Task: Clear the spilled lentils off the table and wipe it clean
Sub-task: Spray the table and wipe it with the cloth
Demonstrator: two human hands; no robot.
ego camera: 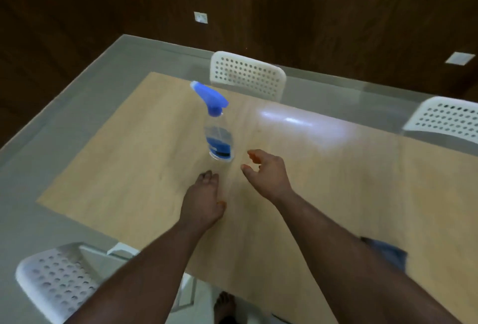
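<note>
A clear spray bottle (219, 140) with a blue trigger head and a little blue liquid stands upright on the light wooden table (323, 194). My left hand (204, 199) lies palm down on the tabletop just in front of the bottle, fingers together and holding nothing. My right hand (266, 171) hovers to the right of the bottle's base, thumb and fingers spread in an open curve, not touching it. I cannot make out any lentils or a cloth on the table; the picture is blurred.
A white perforated chair (248, 75) stands at the table's far side, another chair (447, 119) at the far right, a third chair (59, 279) at the near left. Grey floor (51, 142) surrounds the table. My bare foot (225, 308) shows below the near edge.
</note>
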